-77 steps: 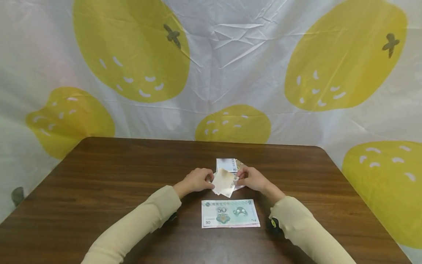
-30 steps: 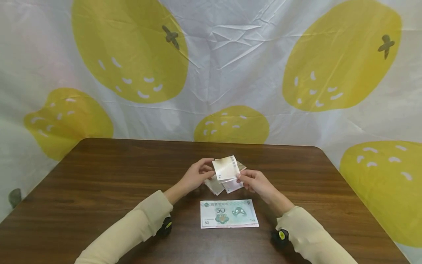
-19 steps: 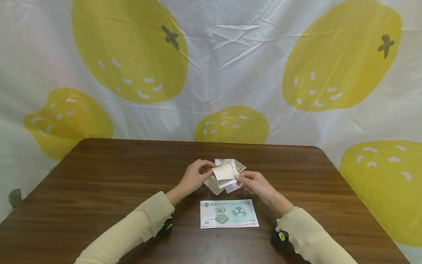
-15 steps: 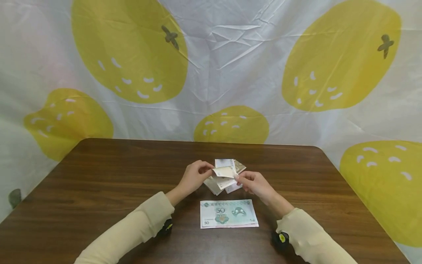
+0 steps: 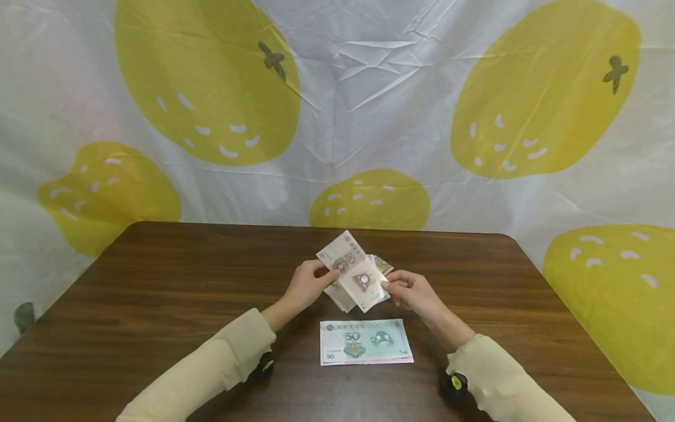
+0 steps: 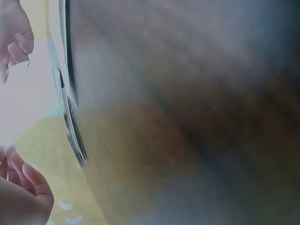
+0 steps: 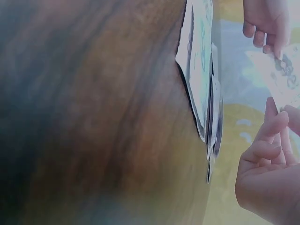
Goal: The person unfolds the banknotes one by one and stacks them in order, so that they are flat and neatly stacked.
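Observation:
A brownish 20 banknote (image 5: 354, 271), creased across its middle and unfolded, is held slanted above a small pile of folded notes. My left hand (image 5: 304, 288) pinches its left edge between thumb and fingers. At the lower right edge, my right hand (image 5: 413, 293) pinches the same banknote (image 7: 287, 77). Beneath it the folded notes (image 5: 383, 265) show only at the sides. Nearer to me lies a flat stack of banknotes (image 5: 366, 341), a green 50 on top and a pinkish edge below. The right wrist view shows both hands at the raised note.
The dark wooden table (image 5: 211, 264) extends around the notes, its far edge close to a hanging cloth (image 5: 327, 117) printed with yellow fruit. Black wrist devices (image 5: 453, 384) sit below both sleeves.
Earlier the 20 banknote was folded, its pale back showing. It has since been turned and opened out between both hands, showing its printed face. The 50 stack stays in place.

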Motion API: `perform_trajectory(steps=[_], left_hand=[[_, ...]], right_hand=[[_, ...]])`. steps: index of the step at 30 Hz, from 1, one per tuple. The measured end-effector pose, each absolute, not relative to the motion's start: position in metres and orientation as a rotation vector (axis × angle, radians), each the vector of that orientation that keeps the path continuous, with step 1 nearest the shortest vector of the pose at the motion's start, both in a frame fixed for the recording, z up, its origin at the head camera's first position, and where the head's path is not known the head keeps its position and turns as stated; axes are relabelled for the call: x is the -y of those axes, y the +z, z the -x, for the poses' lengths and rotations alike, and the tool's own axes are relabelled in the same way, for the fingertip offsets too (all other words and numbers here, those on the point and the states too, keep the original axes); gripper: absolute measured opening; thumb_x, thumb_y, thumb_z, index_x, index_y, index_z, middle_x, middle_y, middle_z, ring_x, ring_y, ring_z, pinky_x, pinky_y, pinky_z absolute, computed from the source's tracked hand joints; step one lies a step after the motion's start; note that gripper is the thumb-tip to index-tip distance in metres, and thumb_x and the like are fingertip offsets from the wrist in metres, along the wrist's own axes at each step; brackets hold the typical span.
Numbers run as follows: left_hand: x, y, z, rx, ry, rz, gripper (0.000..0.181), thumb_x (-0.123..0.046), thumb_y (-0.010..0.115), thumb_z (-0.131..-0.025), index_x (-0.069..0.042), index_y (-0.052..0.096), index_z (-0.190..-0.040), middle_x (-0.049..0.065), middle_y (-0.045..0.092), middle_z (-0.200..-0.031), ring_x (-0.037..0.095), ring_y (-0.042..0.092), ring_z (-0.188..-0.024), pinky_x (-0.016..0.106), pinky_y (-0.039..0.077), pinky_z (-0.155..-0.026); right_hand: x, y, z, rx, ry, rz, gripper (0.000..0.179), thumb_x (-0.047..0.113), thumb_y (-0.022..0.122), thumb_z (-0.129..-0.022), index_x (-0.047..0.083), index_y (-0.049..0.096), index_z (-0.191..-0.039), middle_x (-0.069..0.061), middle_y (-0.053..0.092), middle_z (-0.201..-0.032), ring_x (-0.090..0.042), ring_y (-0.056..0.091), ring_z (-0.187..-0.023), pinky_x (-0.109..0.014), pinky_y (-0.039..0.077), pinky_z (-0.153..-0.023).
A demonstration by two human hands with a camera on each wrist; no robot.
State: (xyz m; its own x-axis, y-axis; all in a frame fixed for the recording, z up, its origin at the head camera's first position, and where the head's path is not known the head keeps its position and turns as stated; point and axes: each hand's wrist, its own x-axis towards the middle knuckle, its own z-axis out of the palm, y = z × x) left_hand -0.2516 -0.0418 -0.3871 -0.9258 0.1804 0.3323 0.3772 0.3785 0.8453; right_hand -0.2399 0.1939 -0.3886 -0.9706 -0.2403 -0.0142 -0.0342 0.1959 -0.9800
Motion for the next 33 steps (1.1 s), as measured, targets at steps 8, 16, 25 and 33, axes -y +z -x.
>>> perform_trajectory(steps=[8,16,25,33], left_hand=[[0.045,-0.373,0.236,2.410,-1.789,0.480,0.018,-0.006,0.061,-0.081,0.008,0.061,-0.094,0.008,0.059,-0.076,0.014,0.050,-0.063,0.024,0.041,-0.055],[0.054,-0.387,0.245,2.380,-1.880,0.500,0.021,-0.001,0.060,-0.081,0.005,0.057,-0.101,0.005,0.056,-0.071,0.015,0.049,-0.059,0.025,0.041,-0.052],[0.059,-0.377,0.235,2.431,-1.937,0.649,0.051,0.005,0.054,-0.083,0.000,0.036,-0.130,0.013,0.060,-0.075,0.040,0.049,-0.063,0.030,0.041,-0.055],[0.063,-0.364,0.222,2.423,-1.905,0.795,0.052,0.008,0.050,-0.083,0.004,0.031,-0.131,0.016,0.054,-0.068,0.023,0.043,-0.053,0.025,0.036,-0.049]], right_hand=[[-0.200,-0.384,0.238,-2.320,-1.869,0.271,0.027,0.014,0.059,-0.084,-0.003,0.053,-0.104,-0.013,0.051,-0.071,-0.013,0.044,-0.054,-0.025,0.033,-0.048],[-0.207,-0.383,0.237,-2.365,-1.818,0.280,0.028,0.016,0.059,-0.085,-0.003,0.056,-0.105,-0.012,0.051,-0.071,-0.013,0.042,-0.053,-0.024,0.032,-0.047],[-0.211,-0.382,0.236,-2.373,-1.777,0.297,0.030,0.019,0.060,-0.084,-0.002,0.057,-0.106,-0.008,0.048,-0.067,-0.013,0.041,-0.053,-0.023,0.031,-0.046],[-0.215,-0.379,0.233,-2.403,-1.709,0.331,0.029,0.018,0.060,-0.084,-0.002,0.058,-0.105,-0.010,0.048,-0.069,-0.014,0.042,-0.054,-0.024,0.036,-0.049]])
